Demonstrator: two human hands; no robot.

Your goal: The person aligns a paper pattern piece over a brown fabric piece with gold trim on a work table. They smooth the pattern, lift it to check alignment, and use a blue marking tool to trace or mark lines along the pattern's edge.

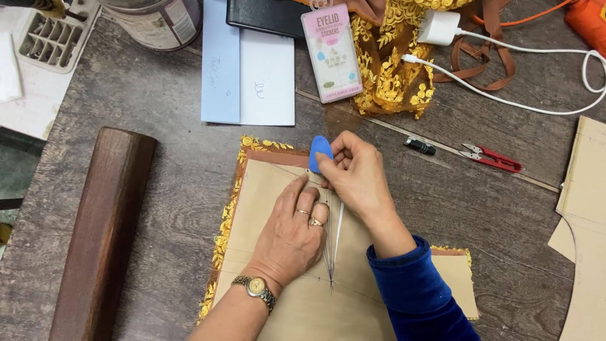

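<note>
Grip: our right hand (356, 173) pinches the blue tailor's chalk (320, 153) between thumb and fingertips, edge down on the paper pattern (278, 189).
Other hand: our left hand (293, 237) lies flat and open on the pattern, holding nothing, pressing the sheet down just below the chalk.
Chalk: at the pattern's top edge, above the dart lines (331, 252) drawn down its middle.
Step, as we judge it: we're marking along the pattern, the chalk set at the head of the dart.
Next move calls for: a firm flat hand and an even pull of the chalk along the line, so the paper doesn't creep on the lace fabric (224, 227) beneath.
Around the pattern: red thread snips (492, 158) to its right, a wooden block (104, 233) to its left on the counter (158, 126).
Hidden: the chalk's contact edge sits behind our fingers.
Cut off: the pattern's lower part runs out of view.
Hard to make out: how far the fabric reaches under the paper.
</note>
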